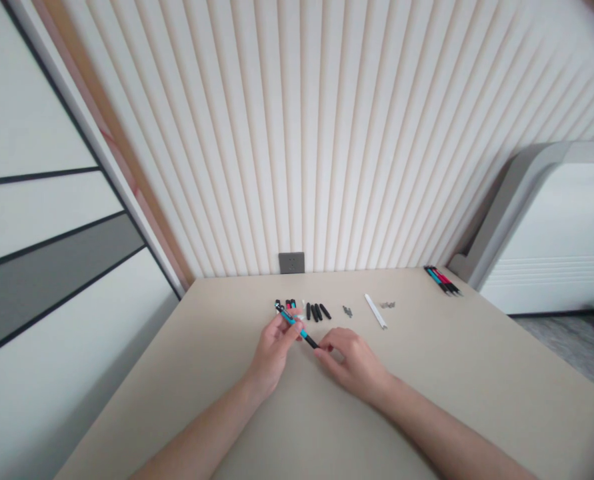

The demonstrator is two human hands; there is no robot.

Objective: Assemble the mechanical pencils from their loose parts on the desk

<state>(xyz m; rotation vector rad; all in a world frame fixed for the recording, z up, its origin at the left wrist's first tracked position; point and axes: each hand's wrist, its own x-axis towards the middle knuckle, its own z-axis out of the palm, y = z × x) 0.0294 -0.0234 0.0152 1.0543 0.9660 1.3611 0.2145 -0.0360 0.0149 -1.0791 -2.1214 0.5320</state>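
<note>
A turquoise and black pen (304,333) slants between my hands above the table. My left hand (273,348) pinches its turquoise barrel, with the clip end pointing up and left. At the pen's black lower end, the thumb and fingers of my right hand (353,359) are closed on it; the very tip is hidden by them. Just beyond lie several black grip sleeves (319,312) in a row. Behind my left fingers are a few pink and turquoise pen parts (290,304), partly covered, and small clear pieces (303,305).
Right of the sleeves lie small grey metal parts (347,311), a white stick-like pen piece (375,311) and more tiny metallic bits (388,305). Several whole pens (443,281) rest at the far right of the beige table (457,373). A socket (291,263) sits on the ribbed wall.
</note>
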